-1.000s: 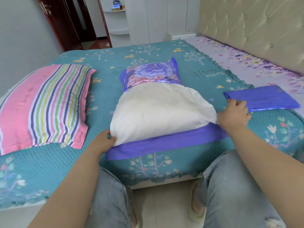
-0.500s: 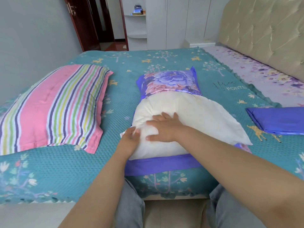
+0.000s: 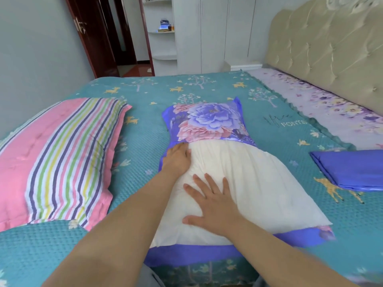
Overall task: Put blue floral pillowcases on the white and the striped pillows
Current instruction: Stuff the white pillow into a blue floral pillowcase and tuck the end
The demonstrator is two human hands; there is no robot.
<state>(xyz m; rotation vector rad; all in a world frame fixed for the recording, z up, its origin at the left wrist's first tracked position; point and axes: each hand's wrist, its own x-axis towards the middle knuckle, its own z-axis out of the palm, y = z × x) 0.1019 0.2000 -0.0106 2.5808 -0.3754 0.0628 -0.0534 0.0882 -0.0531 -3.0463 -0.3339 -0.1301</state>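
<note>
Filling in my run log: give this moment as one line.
step: casing white pillow | floral pillowcase: far end only | left hand: at case opening | right hand: flat on pillow | striped pillow: bare

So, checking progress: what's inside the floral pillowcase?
The white pillow, far end tucked inside the floral pillowcase; how deep is hidden. Near part lies bare under both hands.

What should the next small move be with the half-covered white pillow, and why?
Probably push the white pillow deeper into the floral pillowcase. Only its far end is covered; the near part lies bare on the case's lower layer. The right hand lies flat on the pillow and the left hand is at the case's opening edge, so both are placed to feed it in.
</note>
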